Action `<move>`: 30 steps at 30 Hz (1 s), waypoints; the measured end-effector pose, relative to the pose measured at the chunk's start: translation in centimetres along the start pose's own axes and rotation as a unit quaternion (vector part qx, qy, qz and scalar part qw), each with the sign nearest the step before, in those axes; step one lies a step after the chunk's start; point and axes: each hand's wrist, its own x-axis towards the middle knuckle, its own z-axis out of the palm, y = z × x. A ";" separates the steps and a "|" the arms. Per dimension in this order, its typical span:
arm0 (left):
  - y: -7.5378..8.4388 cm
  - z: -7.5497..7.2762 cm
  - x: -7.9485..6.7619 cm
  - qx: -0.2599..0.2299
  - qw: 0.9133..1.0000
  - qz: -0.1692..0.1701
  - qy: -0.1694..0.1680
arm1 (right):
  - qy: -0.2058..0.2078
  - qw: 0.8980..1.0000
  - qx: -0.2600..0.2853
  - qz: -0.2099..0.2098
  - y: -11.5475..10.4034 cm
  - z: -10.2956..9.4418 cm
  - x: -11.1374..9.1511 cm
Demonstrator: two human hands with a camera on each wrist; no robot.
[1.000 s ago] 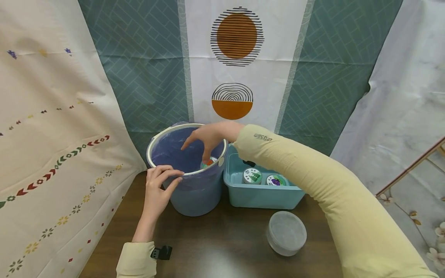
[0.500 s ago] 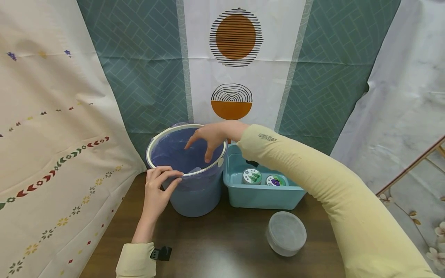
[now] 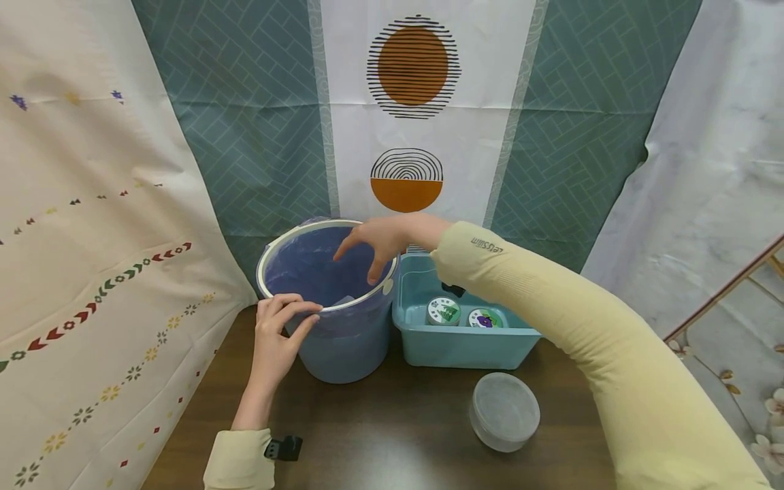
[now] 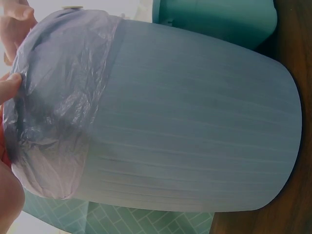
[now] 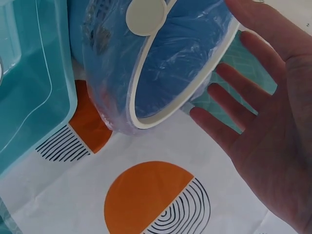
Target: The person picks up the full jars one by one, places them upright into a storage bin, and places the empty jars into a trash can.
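Observation:
A blue trash bin [image 3: 346, 354] with a cream rim and a clear plastic liner stands at the back left of the table. My left hand [image 3: 278, 333] grips the front left of its rim, thumb outside and fingers over the top. Over the bin's right side is my right hand [image 3: 382, 241], fingers spread and holding nothing. In the right wrist view that hand [image 5: 273, 112] appears beside the rim [image 5: 141, 92]. Down inside the bin, a small pale shape [image 3: 344, 300] shows just behind the front rim; the rest of the floor is hidden.
Right of the bin stands a teal basin [image 3: 465, 347]. It holds a round tub with a green label picture [image 3: 444, 311] and one with a purple picture [image 3: 485, 318]. A round translucent container [image 3: 505, 412] sits in front. Patterned cloths hang behind and beside the table.
A round tub with an orange label picture, below my right hand earlier, has dropped deeper into the bin, out of sight. My right hand has drawn slightly right; my left stays put.

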 end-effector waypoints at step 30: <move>-0.1 0.1 0.0 0.000 1.000 0.011 0.003 | 0.237 0.962 0.072 -0.115 3.1 9.1 -12.3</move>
